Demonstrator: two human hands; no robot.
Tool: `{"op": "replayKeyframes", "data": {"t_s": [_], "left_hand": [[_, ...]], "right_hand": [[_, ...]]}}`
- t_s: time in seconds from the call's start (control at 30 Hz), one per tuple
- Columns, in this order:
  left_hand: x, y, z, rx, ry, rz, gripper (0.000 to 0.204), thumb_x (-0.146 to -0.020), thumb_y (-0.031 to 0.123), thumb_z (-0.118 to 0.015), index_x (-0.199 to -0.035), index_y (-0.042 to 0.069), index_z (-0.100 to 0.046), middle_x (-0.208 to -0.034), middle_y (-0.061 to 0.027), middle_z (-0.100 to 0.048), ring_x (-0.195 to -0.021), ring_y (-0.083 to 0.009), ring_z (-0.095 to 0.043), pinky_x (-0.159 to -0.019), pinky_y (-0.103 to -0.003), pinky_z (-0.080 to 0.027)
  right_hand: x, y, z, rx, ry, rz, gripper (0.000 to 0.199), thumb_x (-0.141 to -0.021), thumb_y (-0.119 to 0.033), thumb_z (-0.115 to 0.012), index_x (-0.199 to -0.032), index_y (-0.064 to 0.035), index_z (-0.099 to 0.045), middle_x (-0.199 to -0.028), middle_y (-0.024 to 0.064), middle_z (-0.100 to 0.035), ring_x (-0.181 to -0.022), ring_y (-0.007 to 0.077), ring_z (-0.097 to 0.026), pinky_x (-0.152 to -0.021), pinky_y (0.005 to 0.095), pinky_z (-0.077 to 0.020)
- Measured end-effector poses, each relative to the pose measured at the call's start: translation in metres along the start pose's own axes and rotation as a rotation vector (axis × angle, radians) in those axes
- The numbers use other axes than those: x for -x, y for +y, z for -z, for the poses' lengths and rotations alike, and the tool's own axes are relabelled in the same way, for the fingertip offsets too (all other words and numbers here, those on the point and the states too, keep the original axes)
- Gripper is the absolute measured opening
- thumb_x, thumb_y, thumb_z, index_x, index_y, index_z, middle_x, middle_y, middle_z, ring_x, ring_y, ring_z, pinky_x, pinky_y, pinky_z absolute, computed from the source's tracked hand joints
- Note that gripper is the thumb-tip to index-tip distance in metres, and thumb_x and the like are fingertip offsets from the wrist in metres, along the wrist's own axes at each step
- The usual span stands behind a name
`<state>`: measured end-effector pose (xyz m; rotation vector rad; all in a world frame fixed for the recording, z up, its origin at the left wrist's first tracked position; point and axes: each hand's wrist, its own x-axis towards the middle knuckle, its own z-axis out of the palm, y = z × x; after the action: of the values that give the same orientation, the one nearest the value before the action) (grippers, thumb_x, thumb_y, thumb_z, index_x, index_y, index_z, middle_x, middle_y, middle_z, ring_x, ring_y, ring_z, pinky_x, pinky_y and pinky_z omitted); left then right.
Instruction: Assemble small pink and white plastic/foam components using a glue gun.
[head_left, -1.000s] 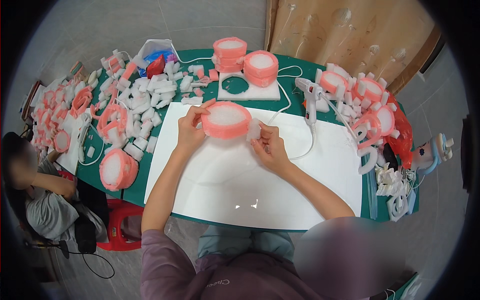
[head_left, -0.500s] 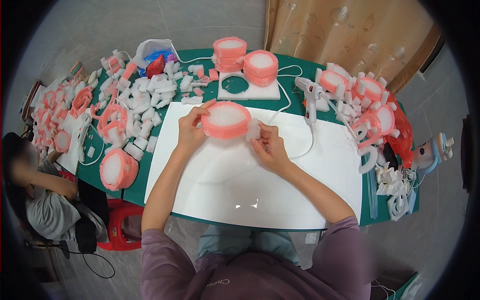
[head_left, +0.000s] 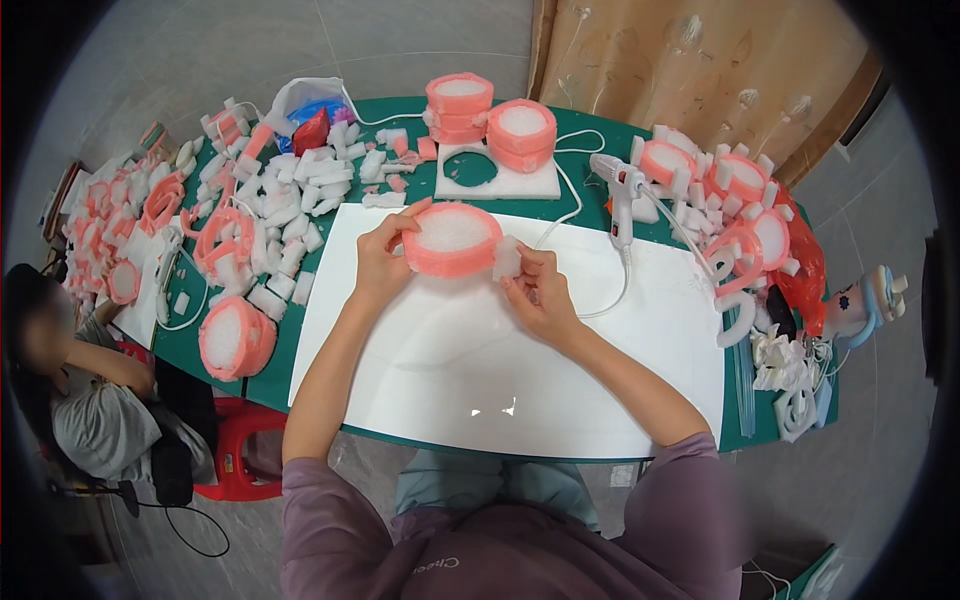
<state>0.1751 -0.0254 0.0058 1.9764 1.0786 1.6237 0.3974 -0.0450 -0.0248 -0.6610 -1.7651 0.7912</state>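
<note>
Nearest the person, a broad white sheet (head_left: 520, 360) covers the middle of the green desk (head_left: 270, 375), and both forearms reach up across it from the lower edge. Above the far part of that sheet the two hands hold a round foam ring (head_left: 452, 240): a low, drum-like piece with a thick salmon-pink wall and a flat, grainy white foam centre, its open face tilted slightly upward. The left hand (head_left: 380, 262) grips the ring's left side, fingers closed on the pink wall with the thumb over the rim. The right hand (head_left: 540, 295) sits at the ring's right side, its fingers pinched together on a small white foam block (head_left: 507, 258) that is pressed against the pink wall.

Just right of the ring, a white glue gun (head_left: 621, 195) lies at the far right corner of the sheet, its white cord (head_left: 590, 300) looping over the sheet behind the right hand. Left of the ring, beyond the sheet's edge, another pink ring (head_left: 236, 338) lies on the desk beside a heap of loose white foam pieces (head_left: 290, 195). Beyond the ring, finished pink rings (head_left: 490, 115) are stacked on a white foam slab with a round hole cut in it (head_left: 497, 175). Far right of the ring, more pink rings studded with white blocks (head_left: 740, 215) pile up along the desk's edge. At the far left, another person (head_left: 85, 390) sits beside the desk.
</note>
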Motion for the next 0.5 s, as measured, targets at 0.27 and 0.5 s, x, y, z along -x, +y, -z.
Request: {"op": "replayKeyframes", "data": {"t_s": [0.27, 0.5], "left_hand": [[0.0000, 0.0009, 0.0005, -0.011, -0.006, 0.000, 0.023, -0.066, 0.000, -0.067, -0.081, 0.001, -0.049, -0.110, -0.0181, -0.056, -0.091, -0.0216, -0.060, -0.075, -0.027, -0.049], [-0.0008, 0.0024, -0.0007, -0.021, -0.009, -0.002, 0.024, -0.066, 0.000, -0.067, -0.081, 0.001, -0.049, -0.110, -0.0181, -0.056, -0.090, -0.0217, -0.061, -0.074, -0.027, -0.049]], "right_hand": [[0.0008, -0.0009, 0.0032, 0.029, -0.044, -0.035, 0.041, -0.082, -0.003, -0.053, -0.115, 0.0009, -0.029, -0.077, 0.0087, -0.051, -0.057, 0.0078, -0.047, -0.052, 0.0199, -0.0382], [0.0007, -0.0048, 0.0063, 0.073, -0.094, -0.097, 0.040, -0.083, -0.001, -0.050, -0.115, 0.0006, -0.026, -0.086, 0.0121, -0.057, -0.064, 0.0082, -0.052, -0.057, 0.0208, -0.0410]]}}
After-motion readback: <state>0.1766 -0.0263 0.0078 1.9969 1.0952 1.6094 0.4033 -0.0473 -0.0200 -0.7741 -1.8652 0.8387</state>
